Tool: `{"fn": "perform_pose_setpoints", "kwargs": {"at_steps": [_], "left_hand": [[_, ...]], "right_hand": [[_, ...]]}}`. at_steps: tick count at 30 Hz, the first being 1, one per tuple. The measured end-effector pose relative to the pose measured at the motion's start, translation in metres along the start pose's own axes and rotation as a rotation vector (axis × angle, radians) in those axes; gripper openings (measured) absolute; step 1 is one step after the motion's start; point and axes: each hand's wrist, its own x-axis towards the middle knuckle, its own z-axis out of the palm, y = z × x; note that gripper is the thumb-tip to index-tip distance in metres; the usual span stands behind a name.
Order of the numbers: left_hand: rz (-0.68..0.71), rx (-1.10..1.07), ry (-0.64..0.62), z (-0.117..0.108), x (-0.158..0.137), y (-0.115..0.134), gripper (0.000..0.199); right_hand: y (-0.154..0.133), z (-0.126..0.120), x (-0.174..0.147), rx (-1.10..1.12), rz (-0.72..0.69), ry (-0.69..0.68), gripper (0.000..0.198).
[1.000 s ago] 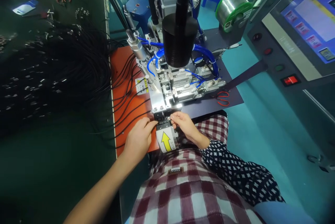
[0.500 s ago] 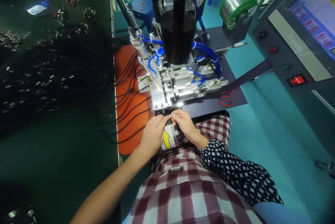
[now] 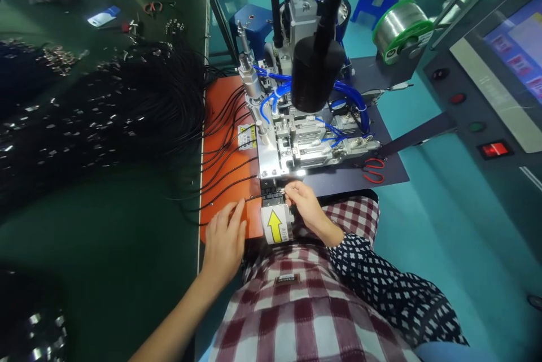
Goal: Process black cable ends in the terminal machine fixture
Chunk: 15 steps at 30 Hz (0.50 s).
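My right hand [image 3: 307, 206] is closed in a pinch on the small metal connector [image 3: 282, 191] at the end of a black cable [image 3: 259, 196]. This end sits over the black track [image 3: 271, 199] at the front of the machine, just above a white plate with a yellow arrow [image 3: 275, 226]. To the left, my left hand [image 3: 223, 238] rests over the orange board [image 3: 249, 221] with its fingers apart. Its index fingertip is at the same cable; whether it presses on it I cannot tell. Several other black cables run across the board into the machine [image 3: 269, 158].
A heap of black cables [image 3: 169, 108] with metal ends covers the dark table at left. A black cylinder [image 3: 315, 77] hangs over the machine. Red-handled scissors [image 3: 375, 170] lie at right, below a solder wire spool [image 3: 402, 31]. A control panel [image 3: 495, 102] stands far right.
My left hand has moved left and down, away from my right hand, and its fingers have spread. My right hand stays by the track. The view has shifted, moving the scene rightward.
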Motion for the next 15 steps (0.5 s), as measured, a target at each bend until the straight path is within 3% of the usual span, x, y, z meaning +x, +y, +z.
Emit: {"fn": "perform_pose_setpoints", "kwargs": {"at_steps": [4,11,15], "left_hand": [[0.047,0.148,0.009,0.005,0.001,-0.003,0.053],[0.027,0.172,0.080,0.008,-0.001,0.000,0.049],[-0.002,0.164,0.077,0.013,0.028,-0.002,0.047]], "right_hand": [[-0.001,0.000,0.000,-0.029,-0.004,0.018,0.030],[-0.001,-0.016,-0.009,-0.059,-0.013,0.041,0.041],[-0.001,-0.026,-0.012,-0.105,-0.021,0.136,0.038]]}}
